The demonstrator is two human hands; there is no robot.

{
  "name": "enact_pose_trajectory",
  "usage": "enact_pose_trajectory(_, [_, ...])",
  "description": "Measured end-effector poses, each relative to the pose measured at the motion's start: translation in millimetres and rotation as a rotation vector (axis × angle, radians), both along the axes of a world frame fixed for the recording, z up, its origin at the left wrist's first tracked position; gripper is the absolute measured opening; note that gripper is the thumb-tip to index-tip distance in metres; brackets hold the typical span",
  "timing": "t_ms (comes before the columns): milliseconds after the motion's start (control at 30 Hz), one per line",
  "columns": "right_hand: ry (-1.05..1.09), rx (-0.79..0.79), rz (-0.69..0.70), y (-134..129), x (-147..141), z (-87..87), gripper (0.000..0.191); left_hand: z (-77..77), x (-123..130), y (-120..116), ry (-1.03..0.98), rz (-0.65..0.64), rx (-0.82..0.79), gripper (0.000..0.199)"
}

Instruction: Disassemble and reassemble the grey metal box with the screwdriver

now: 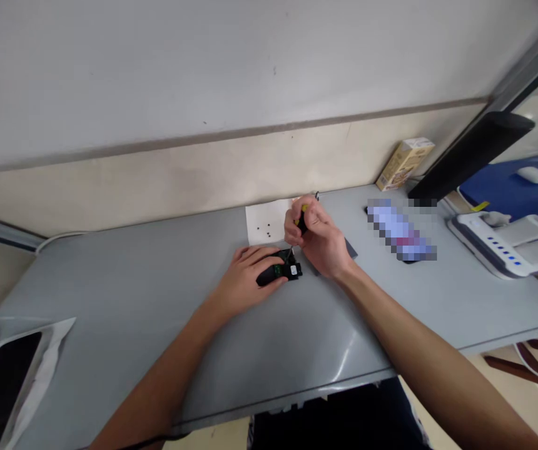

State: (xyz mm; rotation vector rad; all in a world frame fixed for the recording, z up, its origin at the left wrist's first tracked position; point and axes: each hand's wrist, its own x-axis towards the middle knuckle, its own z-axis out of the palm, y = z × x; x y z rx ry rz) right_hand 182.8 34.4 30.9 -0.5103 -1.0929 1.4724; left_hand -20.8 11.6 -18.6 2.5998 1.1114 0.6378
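Observation:
My left hand is closed over a small black device with an exposed green circuit board, pressing it against the grey table. A white label shows on its right end. In my right hand a screwdriver with a black and yellow handle is gripped upright, slightly tilted. Its shaft reaches down to the board near my left fingertips; whether the tip sits in a screw cannot be made out. Behind the device lies a white sheet of paper with several tiny dark screws on it.
A dark flat piece lies partly under my right wrist. Farther right are a phone, a white power strip, a carton and a black cylinder. At the left front is a dark-screened item. The wall borders the table's back.

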Motion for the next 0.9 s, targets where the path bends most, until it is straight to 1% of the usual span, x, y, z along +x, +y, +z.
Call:
enact_pose_trajectory(67, [0.029,0.023,0.029,0.5,-0.5,-1.2,0.033,0.9,0.1,-0.1,0.000,-0.001,0.016,0.026])
enact_pose_trajectory(133, [0.032,0.045,0.015,0.8,-1.2,-1.6,0.032,1.7,0.2,-0.3,0.002,-0.004,0.024,0.024])
enact_pose_trajectory(233, [-0.012,0.064,-0.061,0.8,-1.3,-1.1,0.033,2.3,0.3,-0.8,0.004,-0.011,0.021,0.023])
enact_pose_trajectory(333, [-0.080,0.076,-0.141,1.6,-0.5,-2.2,0.038,1.1,-0.2,-0.9,-0.001,-0.011,0.021,0.021])
enact_pose_trajectory(433, [-0.136,0.082,-0.188,3.8,-0.6,-4.5,0.040,-0.7,-1.0,-0.6,0.001,-0.006,0.027,0.020])
enact_pose_trajectory(500, [-0.114,0.060,-0.180,5.2,-1.4,-4.6,0.038,-1.2,-1.2,-0.4,0.001,-0.003,0.028,0.021])
enact_pose_trajectory(600, [-0.036,-0.008,-0.097,5.7,-1.3,-1.0,0.041,-0.8,-0.8,-0.3,-0.005,-0.002,0.008,0.023])
enact_pose_trajectory(667, [-0.010,-0.035,-0.053,4.6,0.5,2.1,0.036,-0.4,-0.3,-0.4,-0.002,0.003,-0.004,0.026])
enact_pose_trajectory(733, [-0.001,-0.042,-0.057,3.0,2.8,4.1,0.032,-0.4,0.2,-0.4,0.003,0.008,-0.006,0.028])
enact_pose_trajectory(833, [-0.064,-0.033,-0.082,1.5,4.8,3.3,0.040,-0.4,0.6,-0.3,0.003,-0.004,0.003,0.026])
enact_pose_trajectory(900, [-0.136,-0.009,-0.088,1.6,4.2,1.4,0.041,0.6,0.8,-0.5,0.009,-0.017,-0.001,0.023])
